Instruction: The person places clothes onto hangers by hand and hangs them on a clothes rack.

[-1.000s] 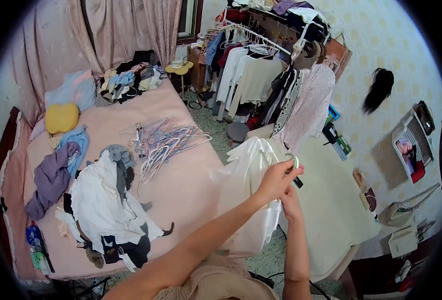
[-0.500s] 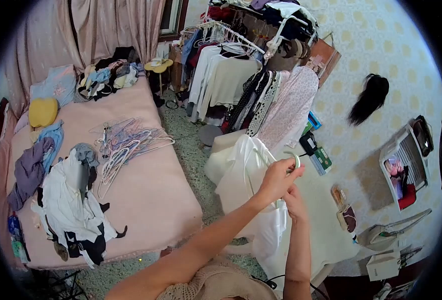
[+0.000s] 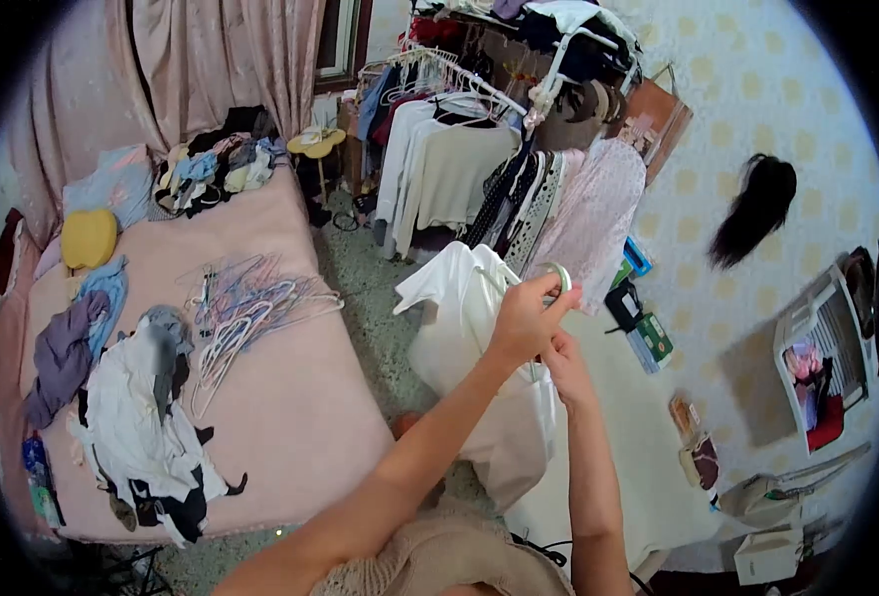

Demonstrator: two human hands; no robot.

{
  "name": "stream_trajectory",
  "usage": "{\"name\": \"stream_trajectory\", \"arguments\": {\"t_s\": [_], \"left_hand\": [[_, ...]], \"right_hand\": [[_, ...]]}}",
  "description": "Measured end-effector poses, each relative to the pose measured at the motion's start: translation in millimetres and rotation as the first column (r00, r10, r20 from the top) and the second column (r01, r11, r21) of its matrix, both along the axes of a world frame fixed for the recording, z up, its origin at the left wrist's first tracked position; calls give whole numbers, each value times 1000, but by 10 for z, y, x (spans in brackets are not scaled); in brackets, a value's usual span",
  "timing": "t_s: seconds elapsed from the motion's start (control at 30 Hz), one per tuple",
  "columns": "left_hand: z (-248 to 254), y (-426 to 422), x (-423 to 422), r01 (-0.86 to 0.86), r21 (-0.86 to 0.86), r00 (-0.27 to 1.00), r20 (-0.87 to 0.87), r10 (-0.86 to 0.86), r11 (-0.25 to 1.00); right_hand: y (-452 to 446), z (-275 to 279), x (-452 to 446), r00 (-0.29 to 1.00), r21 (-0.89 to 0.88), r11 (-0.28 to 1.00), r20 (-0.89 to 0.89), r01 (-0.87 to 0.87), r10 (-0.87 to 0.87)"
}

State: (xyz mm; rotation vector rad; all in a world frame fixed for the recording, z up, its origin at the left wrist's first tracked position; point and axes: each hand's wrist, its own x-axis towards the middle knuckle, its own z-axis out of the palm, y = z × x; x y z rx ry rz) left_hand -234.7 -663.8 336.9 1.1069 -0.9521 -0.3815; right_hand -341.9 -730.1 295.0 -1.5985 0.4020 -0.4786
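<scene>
My left hand (image 3: pixel 525 320) is closed around the neck of a pale hanger (image 3: pixel 561 272), whose hook curves up beyond the fingers. Just below it, my right hand (image 3: pixel 564 364) is closed at the collar side of a white shirt (image 3: pixel 459 328). Exactly what its fingertips pinch is partly hidden. The shirt hangs on the hanger, its near part drooping toward the floor and one sleeve end sticking out to the left. It is held in front of a cream-covered table or bed (image 3: pixel 618 427).
A pink bed (image 3: pixel 290 427) on the left bears a pile of hangers (image 3: pixel 250 308), white clothes (image 3: pixel 126 407) and other heaps. At the back stands a full clothes rack (image 3: pixel 479 84). Small boxes (image 3: pixel 653 338) lie along the right wall; a white wall basket (image 3: pixel 792 368) hangs there.
Both hands and the hanger have shifted left, with the shirt swinging left and lifting away from the cream surface. The view has turned slightly.
</scene>
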Motion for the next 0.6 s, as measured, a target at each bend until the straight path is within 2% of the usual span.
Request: {"name": "stream_trajectory", "arguments": {"t_s": [0.13,0.2,0.23,0.27,0.33,0.37,0.4,0.47,0.6], "left_hand": [[-56,-307,600,-23,26,1000,14,23,999],[-112,-493,1044,28,93,997,-70,-21,995],[-102,-571,1253,25,118,993,-117,-11,993],[-63,-653,1501,15,100,996,-91,-6,995],[-75,-802,1921,88,85,979,-189,-70,992],[-175,-942,2176,104,152,983,-163,-79,983],[-207,-1044,2366,102,167,985,-155,-76,981],[-151,-1239,2774,218,117,963,-189,-194,969],[11,-1547,3149,274,164,951,-194,-242,947]], "right_hand": [[-428,-89,553,998,-2,998,-7,-69,68],[-595,-157,948,995,-12,995,20,-101,102],[-678,-248,1147,995,-15,995,20,-97,97],[-805,-277,1427,995,-27,995,32,-93,93],[-1012,-323,1926,998,-99,993,29,-59,62],[-1056,-377,2083,1000,-137,990,5,-15,16],[-1084,-345,2240,1000,-123,992,15,-15,17],[-1136,-159,2575,1000,21,1000,-19,23,-22],[-1398,-130,3004,993,121,988,54,98,-105]]}}
